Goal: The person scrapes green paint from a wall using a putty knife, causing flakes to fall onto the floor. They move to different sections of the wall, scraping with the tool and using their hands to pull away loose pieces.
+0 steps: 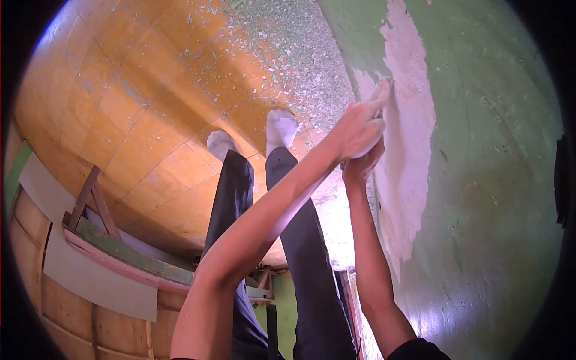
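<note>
My left hand (360, 129) is closed, with its fingers stretched along what seems to be a paint scraper (390, 83) and its tips close to the wall. Only a thin dark edge of the tool shows; the rest is hidden by my fingers. My right hand (367, 163) is closed just below the left, partly covered by it, and seems to grip the handle end. Both hands are against a pale bare patch (411, 132) on the green painted wall (492, 168), where the paint has come off with a ragged edge.
Paint flakes (312, 78) lie thickly along the wall's foot and scattered over the orange tiled floor (138, 114). My feet in pale socks (281, 127) stand near the flakes. A wooden bench (132, 252) lies at lower left, by wood panelling (72, 291).
</note>
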`<state>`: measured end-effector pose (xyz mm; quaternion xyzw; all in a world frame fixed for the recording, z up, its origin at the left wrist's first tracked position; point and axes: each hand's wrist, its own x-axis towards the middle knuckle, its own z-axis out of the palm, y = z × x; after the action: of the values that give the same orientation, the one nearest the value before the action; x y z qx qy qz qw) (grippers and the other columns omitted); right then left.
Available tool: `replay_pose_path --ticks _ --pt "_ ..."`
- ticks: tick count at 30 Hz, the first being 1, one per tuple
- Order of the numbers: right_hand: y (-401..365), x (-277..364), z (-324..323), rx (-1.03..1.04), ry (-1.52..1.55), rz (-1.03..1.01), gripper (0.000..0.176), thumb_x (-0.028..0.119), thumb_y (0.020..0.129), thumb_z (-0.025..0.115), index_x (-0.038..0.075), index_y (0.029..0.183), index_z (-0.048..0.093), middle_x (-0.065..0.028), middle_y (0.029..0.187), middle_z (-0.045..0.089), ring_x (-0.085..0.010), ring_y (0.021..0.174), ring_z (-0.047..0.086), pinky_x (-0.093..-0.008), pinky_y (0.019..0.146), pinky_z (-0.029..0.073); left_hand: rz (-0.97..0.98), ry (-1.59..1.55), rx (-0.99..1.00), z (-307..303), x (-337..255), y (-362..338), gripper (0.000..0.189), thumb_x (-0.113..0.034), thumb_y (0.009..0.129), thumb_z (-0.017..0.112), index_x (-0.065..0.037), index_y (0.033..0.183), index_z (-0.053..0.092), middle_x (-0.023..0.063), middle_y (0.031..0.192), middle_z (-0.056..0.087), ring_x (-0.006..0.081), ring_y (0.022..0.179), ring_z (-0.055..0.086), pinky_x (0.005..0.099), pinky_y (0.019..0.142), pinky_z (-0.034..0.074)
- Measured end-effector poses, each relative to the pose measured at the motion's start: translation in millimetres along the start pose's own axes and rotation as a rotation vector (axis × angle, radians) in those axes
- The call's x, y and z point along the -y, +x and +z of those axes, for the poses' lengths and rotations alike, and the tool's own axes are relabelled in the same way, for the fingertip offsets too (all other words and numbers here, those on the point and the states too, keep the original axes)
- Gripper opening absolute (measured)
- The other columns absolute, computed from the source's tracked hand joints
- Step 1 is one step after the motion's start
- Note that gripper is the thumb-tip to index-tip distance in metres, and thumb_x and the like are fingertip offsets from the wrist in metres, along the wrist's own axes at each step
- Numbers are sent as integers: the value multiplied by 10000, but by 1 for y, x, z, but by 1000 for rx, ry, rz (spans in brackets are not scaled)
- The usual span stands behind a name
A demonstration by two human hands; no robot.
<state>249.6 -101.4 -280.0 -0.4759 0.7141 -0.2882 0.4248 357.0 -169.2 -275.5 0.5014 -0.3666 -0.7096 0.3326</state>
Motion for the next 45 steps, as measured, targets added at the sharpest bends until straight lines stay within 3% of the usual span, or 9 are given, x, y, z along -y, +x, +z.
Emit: replay_pose_path --ticks 10,13,16,21,24,30,35,40,45 --pt "3 -56 16 -255 -303 -129 339 192 901 654 -36 1117 527 -119 1026 591 -192 941 572 -334 817 474 256 84 -179 27 19 2 737 -127 726 447 54 1430 329 358 1160 555 441 1042 608 444 942 451" --pt "9 -79 36 -520 -543 -195 364 197 890 673 -38 1127 528 -120 1029 592 -200 947 579 -338 820 476 120 53 -109 6 6 9 754 -129 728 451 54 1445 308 314 1397 399 422 1193 539 415 1039 406" --pt "6 -42 4 -3 -207 -39 422 218 914 638 -49 1213 507 -124 1085 596 -231 998 592 -350 868 473 38 30 -29 -3 1 10 765 -125 727 449 44 1457 295 302 1469 341 426 1252 499 403 1080 376" --pt "39 -35 -11 58 -285 -108 329 208 934 580 -45 1144 555 -113 1034 633 -182 949 593 -336 812 484 288 115 -317 36 24 11 710 -108 728 448 30 1421 374 359 1136 585 448 1005 622 435 956 469" --pt "55 14 8 166 -11 -7 315 192 959 501 -59 1135 573 -110 994 660 -153 909 577 -306 793 473 15 49 -161 -16 -10 31 755 -107 735 451 -42 1476 320 364 1053 579 465 926 616 440 883 483" --pt "-2 -45 -34 -27 -571 -222 290 220 944 563 -26 1099 565 -143 1011 637 -221 907 618 -359 791 491 413 177 -304 51 29 -2 782 -111 751 440 -7 1499 235 362 1166 542 466 1050 594 457 941 454" --pt "20 9 16 -15 -105 -94 288 234 948 542 -42 1023 569 -102 935 632 -152 869 581 -318 727 474 30 12 -18 -17 -15 11 791 -104 737 434 16 1491 226 338 1410 383 476 1237 468 416 1072 379" --pt "33 12 6 80 -270 -56 261 162 921 585 -42 1078 543 -129 1084 610 -212 949 597 -323 805 475 232 26 -273 27 2 12 678 -111 740 431 9 1405 375 359 969 562 495 915 598 497 854 452" --pt "3 15 3 -9 -61 69 211 147 926 574 -19 1053 554 -111 1031 617 -190 880 590 -354 772 479 89 37 -179 8 5 8 503 -127 734 450 59 1200 498 340 977 571 490 927 590 474 831 476"
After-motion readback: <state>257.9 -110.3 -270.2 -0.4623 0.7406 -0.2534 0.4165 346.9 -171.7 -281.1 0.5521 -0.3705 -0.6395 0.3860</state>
